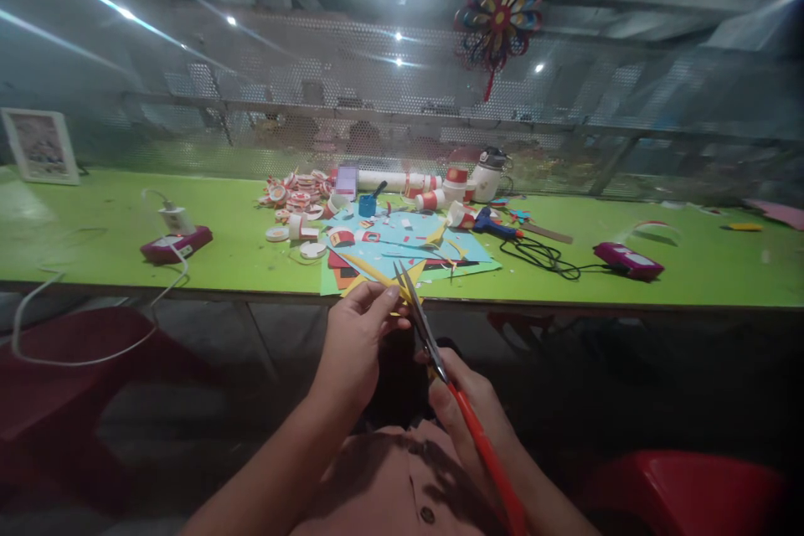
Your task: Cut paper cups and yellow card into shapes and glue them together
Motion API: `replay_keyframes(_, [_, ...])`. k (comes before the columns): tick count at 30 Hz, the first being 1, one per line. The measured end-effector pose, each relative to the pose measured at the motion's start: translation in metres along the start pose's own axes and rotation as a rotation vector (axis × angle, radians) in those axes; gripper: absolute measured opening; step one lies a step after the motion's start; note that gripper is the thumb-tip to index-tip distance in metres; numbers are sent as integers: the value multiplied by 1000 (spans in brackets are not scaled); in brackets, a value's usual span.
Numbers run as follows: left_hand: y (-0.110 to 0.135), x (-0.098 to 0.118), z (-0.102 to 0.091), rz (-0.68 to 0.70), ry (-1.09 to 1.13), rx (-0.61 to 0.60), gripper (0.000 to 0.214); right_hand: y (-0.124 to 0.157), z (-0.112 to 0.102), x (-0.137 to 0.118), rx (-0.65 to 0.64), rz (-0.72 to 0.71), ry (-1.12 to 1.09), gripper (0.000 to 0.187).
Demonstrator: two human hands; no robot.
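Observation:
Between the thumb and fingers of my left hand (361,331) is a piece of yellow paper (411,275), held just in front of the table's near edge. My right hand (468,402) is closed round the red-handled scissors (474,419). Their blades point up and away from me, slightly apart, and lie against the yellow paper by my left fingertips. Whether the blades are cutting into it I cannot tell. Beyond the hands, light blue paper sheets (352,247) with scraps on them lie on the green table (239,243).
Paper cups (430,199), a pile of cut cup pieces (298,193), a white bottle (488,176) and a blue glue gun (493,224) with black cord stand or lie behind the sheets. Purple power strips (628,260) sit at both sides. A red stool (691,490) is lower right.

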State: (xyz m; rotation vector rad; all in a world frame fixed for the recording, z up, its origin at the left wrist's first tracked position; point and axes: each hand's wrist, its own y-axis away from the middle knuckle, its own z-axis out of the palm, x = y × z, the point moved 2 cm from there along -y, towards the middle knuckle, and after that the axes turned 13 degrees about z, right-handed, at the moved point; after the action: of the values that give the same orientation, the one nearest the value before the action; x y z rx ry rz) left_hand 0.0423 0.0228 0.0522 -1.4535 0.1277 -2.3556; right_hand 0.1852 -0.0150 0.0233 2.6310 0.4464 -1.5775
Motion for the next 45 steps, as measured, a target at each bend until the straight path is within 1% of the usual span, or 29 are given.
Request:
replay_keyframes(3, [0,0,-1,7,0,9,18,-1,2,1,-18,16,-15,38])
replay_keyframes(7, [0,1,-1,7,-5,27,18,0,4,2,25,22,-23,44])
replay_keyframes(15, [-1,2,-1,7,-45,8,18,1,2,1,-18,44,1,39])
replay_keyframes(22, [-2,1,-1,10,-23,10,18,2,2,0,-26,55,-1,39])
replay_keyframes(27, [-1,1,-1,19,-17,1,19,1,3,1,-16,32,-1,40])
replay_keyframes(33, [1,2,-1,4,-28,1,19,3,1,1,-57,35,-21,40])
replay_keyframes(40, [-1,1,-1,20,-27,-17,18,1,3,2,-28,36,-19,45])
replay_keyframes(45, [0,0,-1,21,-28,-22,18,2,4,3,-34,46,-28,46])
